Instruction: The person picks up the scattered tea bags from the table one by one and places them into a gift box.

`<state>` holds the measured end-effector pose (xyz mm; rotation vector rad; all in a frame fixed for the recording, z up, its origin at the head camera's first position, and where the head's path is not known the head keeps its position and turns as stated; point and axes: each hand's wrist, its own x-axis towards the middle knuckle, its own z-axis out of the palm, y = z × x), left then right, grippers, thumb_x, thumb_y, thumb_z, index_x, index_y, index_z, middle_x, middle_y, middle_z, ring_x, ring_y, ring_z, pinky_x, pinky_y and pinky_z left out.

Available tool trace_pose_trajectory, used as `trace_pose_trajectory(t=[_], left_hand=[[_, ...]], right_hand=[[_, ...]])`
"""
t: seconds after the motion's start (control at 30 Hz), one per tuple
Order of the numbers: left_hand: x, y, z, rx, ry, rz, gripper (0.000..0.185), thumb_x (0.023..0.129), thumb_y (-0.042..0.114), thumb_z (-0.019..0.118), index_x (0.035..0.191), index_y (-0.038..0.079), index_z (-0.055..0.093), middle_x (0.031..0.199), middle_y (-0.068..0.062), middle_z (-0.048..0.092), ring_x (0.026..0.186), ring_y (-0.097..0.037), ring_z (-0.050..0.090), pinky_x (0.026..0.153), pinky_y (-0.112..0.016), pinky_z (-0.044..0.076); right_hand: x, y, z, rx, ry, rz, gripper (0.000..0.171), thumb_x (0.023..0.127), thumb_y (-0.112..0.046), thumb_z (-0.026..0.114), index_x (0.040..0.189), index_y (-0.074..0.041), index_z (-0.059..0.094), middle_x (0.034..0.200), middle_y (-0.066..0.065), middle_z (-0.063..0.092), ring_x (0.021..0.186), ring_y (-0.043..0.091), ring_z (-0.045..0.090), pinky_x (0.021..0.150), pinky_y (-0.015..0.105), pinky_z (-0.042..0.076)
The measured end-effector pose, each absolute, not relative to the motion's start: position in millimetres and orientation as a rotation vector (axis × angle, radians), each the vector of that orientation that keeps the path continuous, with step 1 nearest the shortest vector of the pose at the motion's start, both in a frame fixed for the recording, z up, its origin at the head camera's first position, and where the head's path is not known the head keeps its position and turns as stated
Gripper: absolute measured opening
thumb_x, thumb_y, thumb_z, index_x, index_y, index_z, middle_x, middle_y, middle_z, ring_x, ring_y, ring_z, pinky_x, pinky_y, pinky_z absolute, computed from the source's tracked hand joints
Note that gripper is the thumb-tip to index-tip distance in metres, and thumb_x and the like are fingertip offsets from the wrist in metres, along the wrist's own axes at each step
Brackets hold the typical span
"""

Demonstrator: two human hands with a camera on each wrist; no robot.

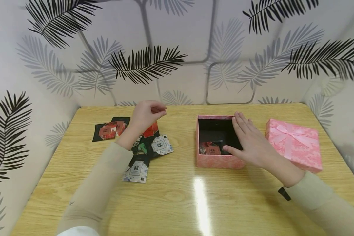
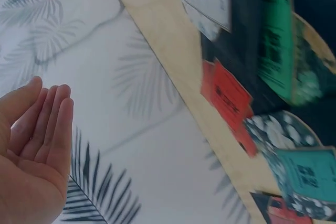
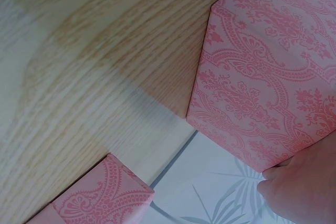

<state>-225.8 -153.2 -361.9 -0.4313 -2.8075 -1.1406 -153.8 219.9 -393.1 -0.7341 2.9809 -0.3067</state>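
Resting flat with fingers straight on the open pink box (image 1: 216, 161) at mid-surface, the right hand (image 1: 250, 141) grips nothing, while the left hand (image 1: 147, 113) hovers empty and relaxed above scattered packets (image 1: 162, 144).

— What's the table (image 1: 177, 196) made of on your feed?

— I see pale wood grain with a glossy finish; a bright streak of light reflects off it.

— And the box (image 1: 216, 161)?

— Pink paper-covered card, matt, printed with a damask pattern. I see the same on its lid (image 1: 295, 144), plus a satin-looking ribbon bow.

— The packets (image 1: 162, 144)?

— Printed, slightly shiny. The sleeves (image 1: 327, 203) look like soft matt cloth.
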Motion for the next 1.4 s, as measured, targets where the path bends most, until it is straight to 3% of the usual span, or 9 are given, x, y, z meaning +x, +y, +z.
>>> trace_pose_trajectory(t=[0.73, 0.87, 0.93, 1.0, 1.17, 1.23, 1.33, 1.4], left_hand=[[-219.9, -259.5, -391.3, -0.114, -2.729, -1.134, 0.026, 0.101, 0.011, 0.074, 0.124, -0.001, 0.076, 0.119, -0.025, 0.077, 0.106, -0.041, 0.073, 0.095, -0.052, 0.060], [-218.7, -276.2, -395.6, -0.075, -2.713, -1.094, 0.027, 0.100, 0.012, 0.076, 0.123, -0.001, 0.077, 0.117, -0.024, 0.078, 0.091, -0.021, 0.075, 0.083, -0.025, 0.059], [-218.3, -283.3, -397.8, -0.048, -2.705, -1.086, 0.027, 0.099, 0.013, 0.076, 0.122, -0.001, 0.077, 0.116, -0.024, 0.078, 0.084, -0.006, 0.070, 0.074, -0.012, 0.053], [-218.1, -290.4, -400.0, -0.037, -2.702, -1.066, 0.027, 0.099, 0.013, 0.077, 0.121, -0.002, 0.078, 0.115, -0.025, 0.078, 0.081, 0.000, 0.066, 0.069, -0.004, 0.046], [-215.5, -309.4, -405.2, -0.029, -2.705, -0.997, 0.028, 0.099, 0.014, 0.076, 0.121, -0.002, 0.078, 0.115, -0.025, 0.078, 0.089, -0.017, 0.074, 0.070, -0.003, 0.044], [-214.6, -317.9, -408.2, -0.025, -2.705, -0.996, 0.029, 0.100, 0.015, 0.076, 0.123, -0.003, 0.077, 0.117, -0.026, 0.078, 0.087, -0.008, 0.072, 0.071, -0.003, 0.045], [-213.4, -329.2, -413.2, -0.006, -2.691, -1.013, 0.032, 0.099, 0.015, 0.076, 0.124, -0.004, 0.076, 0.117, -0.028, 0.077, 0.079, 0.016, 0.059, 0.072, -0.001, 0.045], [-212.0, -335.6, -416.4, 0.011, -2.677, -1.043, 0.032, 0.099, 0.013, 0.076, 0.125, -0.005, 0.075, 0.118, -0.029, 0.076, 0.076, 0.023, 0.052, 0.071, 0.000, 0.045]], right_hand=[[-153.4, 219.8, -392.4, -0.727, 2.974, -0.311, 0.107, 0.103, -0.064, 0.057, 0.167, 0.007, 0.009, 0.178, 0.025, 0.003, 0.166, 0.043, 0.004, 0.133, 0.061, 0.015], [-153.3, 220.0, -392.3, -0.726, 2.974, -0.307, 0.107, 0.103, -0.064, 0.057, 0.167, 0.007, 0.009, 0.178, 0.025, 0.003, 0.166, 0.043, 0.004, 0.133, 0.062, 0.015], [-153.4, 220.2, -392.2, -0.726, 2.975, -0.304, 0.107, 0.103, -0.064, 0.057, 0.167, 0.007, 0.009, 0.177, 0.025, 0.003, 0.166, 0.043, 0.004, 0.133, 0.062, 0.015], [-153.4, 220.5, -392.3, -0.727, 2.975, -0.306, 0.107, 0.103, -0.063, 0.057, 0.167, 0.007, 0.009, 0.177, 0.025, 0.003, 0.166, 0.043, 0.004, 0.133, 0.062, 0.015], [-153.3, 220.3, -392.6, -0.726, 2.969, -0.323, 0.108, 0.103, -0.065, 0.057, 0.167, 0.006, 0.008, 0.178, 0.025, 0.002, 0.166, 0.043, 0.003, 0.134, 0.060, 0.013], [-153.1, 220.4, -392.8, -0.726, 2.968, -0.323, 0.108, 0.103, -0.065, 0.056, 0.167, 0.006, 0.007, 0.178, 0.024, 0.001, 0.166, 0.042, 0.003, 0.134, 0.060, 0.013], [-152.9, 220.9, -393.3, -0.728, 2.973, -0.318, 0.108, 0.103, -0.065, 0.056, 0.167, 0.007, 0.008, 0.178, 0.025, 0.002, 0.166, 0.043, 0.003, 0.134, 0.060, 0.013], [-152.8, 221.2, -393.7, -0.731, 2.977, -0.312, 0.108, 0.103, -0.065, 0.056, 0.167, 0.007, 0.008, 0.178, 0.025, 0.002, 0.166, 0.043, 0.004, 0.134, 0.060, 0.013]])
